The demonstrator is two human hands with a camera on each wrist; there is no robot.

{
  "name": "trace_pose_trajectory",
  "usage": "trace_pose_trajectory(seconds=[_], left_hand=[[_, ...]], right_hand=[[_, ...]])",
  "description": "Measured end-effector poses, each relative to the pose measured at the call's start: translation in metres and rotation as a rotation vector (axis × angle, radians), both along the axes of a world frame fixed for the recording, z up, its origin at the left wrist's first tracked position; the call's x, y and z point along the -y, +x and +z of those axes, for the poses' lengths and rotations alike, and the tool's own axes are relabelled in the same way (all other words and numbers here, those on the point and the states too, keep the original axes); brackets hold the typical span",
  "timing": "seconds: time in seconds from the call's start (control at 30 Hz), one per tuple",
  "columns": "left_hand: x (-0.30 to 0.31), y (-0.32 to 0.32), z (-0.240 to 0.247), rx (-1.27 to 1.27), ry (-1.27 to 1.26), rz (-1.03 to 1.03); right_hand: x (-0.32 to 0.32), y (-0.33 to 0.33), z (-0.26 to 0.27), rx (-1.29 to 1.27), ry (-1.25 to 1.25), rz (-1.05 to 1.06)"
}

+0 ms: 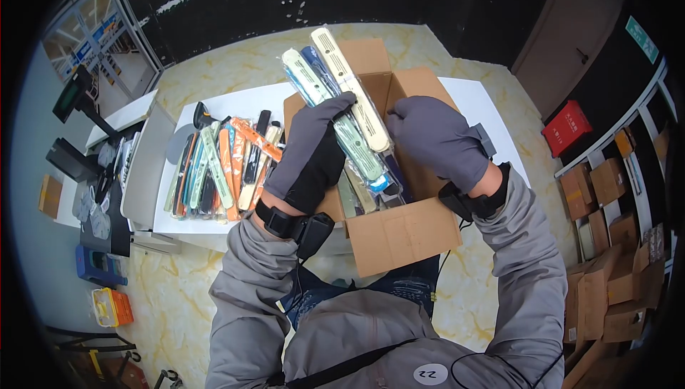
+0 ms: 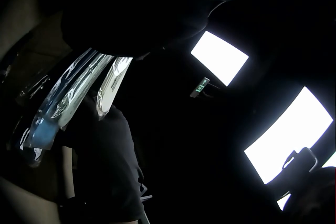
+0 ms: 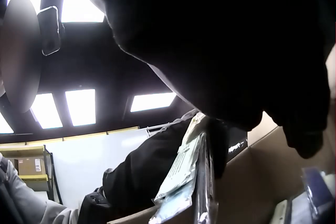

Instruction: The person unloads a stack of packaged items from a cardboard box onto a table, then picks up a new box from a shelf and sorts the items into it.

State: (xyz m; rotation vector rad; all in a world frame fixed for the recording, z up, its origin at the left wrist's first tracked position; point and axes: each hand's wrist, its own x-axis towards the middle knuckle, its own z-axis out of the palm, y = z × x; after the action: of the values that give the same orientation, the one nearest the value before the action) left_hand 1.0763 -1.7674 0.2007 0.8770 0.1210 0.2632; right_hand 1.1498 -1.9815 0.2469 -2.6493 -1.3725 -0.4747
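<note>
White table (image 1: 485,107) on marbled floor (image 1: 171,289), dark wall (image 1: 242,18) beyond; open cardboard box (image 1: 407,239) at the table. Gloved left hand (image 1: 307,150) grasps long packets (image 1: 365,110), slanted above the box. Gloved right hand (image 1: 439,135) at box's right side — cannot tell whether it grasps anything. Packets: cream, pale green, dark blue — clear glossy wrap.

A cream packet (image 1: 349,86), a pale green packet (image 1: 305,73) and a dark blue packet (image 1: 315,58), all long, flat and plastic-wrapped, slant side by side near the centre of the frame, upper ends leaning left, lower ends over an open cardboard box (image 1: 403,238).
</note>
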Motion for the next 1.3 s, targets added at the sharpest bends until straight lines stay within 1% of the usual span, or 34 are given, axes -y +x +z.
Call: trace_pose_trajectory(seconds=[0.1,0.13,0.2,0.23,0.27,0.37,0.47,0.5,0.6,0.63,0.67,0.73,0.77,0.8,0.87,0.9,0.93,1.0,1.03,1.13,1.2,1.3], left_hand=[[0.001,-0.005,0.001,0.011,0.057,-0.024],[-0.001,-0.006,-0.002,0.081,0.429,0.037],[-0.004,-0.008,-0.006,0.220,1.174,0.165],[-0.006,-0.007,-0.007,0.219,1.175,0.167],[-0.007,-0.006,-0.008,0.218,1.191,0.152],[-0.009,-0.003,-0.010,0.214,1.223,0.128],[-0.008,0.007,-0.020,0.206,0.513,-0.064],[-0.007,0.007,-0.019,0.207,0.513,-0.064],[0.001,-0.002,0.006,-0.029,-0.069,-0.159],[0.003,-0.001,0.006,-0.028,-0.069,-0.158],[0.005,0.002,0.008,-0.028,-0.132,-0.164],[0.007,0.005,0.010,-0.025,-0.255,-0.176],[0.007,0.005,0.011,-0.023,-0.256,-0.175],[0.007,0.005,0.012,-0.015,-0.242,-0.176],[0.008,0.004,0.013,-0.004,-0.216,-0.179],[0.006,0.007,0.005,-0.004,-0.217,-0.180],[0.002,0.013,-0.011,0.099,0.035,-0.103],[0.004,0.013,-0.010,0.305,0.537,0.055],[0.004,0.013,-0.010,0.305,0.537,0.055],[0.001,0.010,-0.002,-0.025,-0.105,-0.120],[-0.002,0.016,-0.010,-0.009,-0.096,-0.101],[-0.004,0.021,-0.019,0.023,-0.079,-0.066]], right_hand=[[-0.014,-0.005,0.019,-0.632,0.533,-0.022],[-0.017,-0.009,0.025,-0.631,0.532,-0.022],[-0.022,-0.016,0.036,-0.778,0.539,-0.062],[-0.023,-0.018,0.038,-0.853,0.543,-0.082],[-0.024,-0.016,0.039,-0.852,0.544,-0.081],[-0.024,-0.009,0.042,-0.903,0.420,-0.142],[-0.023,-0.005,0.035,-0.828,0.432,-0.147],[-0.022,-0.003,0.032,-0.791,0.438,-0.150],[-0.019,0.002,0.022,-0.716,0.487,-0.135],[-0.017,0.002,0.021,-0.679,0.511,-0.127],[-0.016,0.002,0.021,-0.678,0.512,-0.126],[-0.014,0.000,0.021,-0.690,0.641,-0.156],[-0.013,0.000,0.022,-0.696,0.705,-0.170],[-0.012,0.001,0.021,-0.695,0.704,-0.168],[-0.008,0.003,0.019,-0.826,0.726,-0.119],[-0.006,0.003,0.019,-0.891,0.738,-0.095],[-0.005,0.002,0.018,-0.891,0.738,-0.097],[-0.005,-0.003,0.019,-0.919,0.724,-0.078],[-0.005,-0.005,0.019,-0.933,0.716,-0.068],[-0.004,-0.006,0.023,-0.993,0.722,-0.057],[-0.003,-0.007,0.025,-1.021,0.727,-0.052],[-0.004,-0.010,0.026,-0.980,0.683,-0.088]])
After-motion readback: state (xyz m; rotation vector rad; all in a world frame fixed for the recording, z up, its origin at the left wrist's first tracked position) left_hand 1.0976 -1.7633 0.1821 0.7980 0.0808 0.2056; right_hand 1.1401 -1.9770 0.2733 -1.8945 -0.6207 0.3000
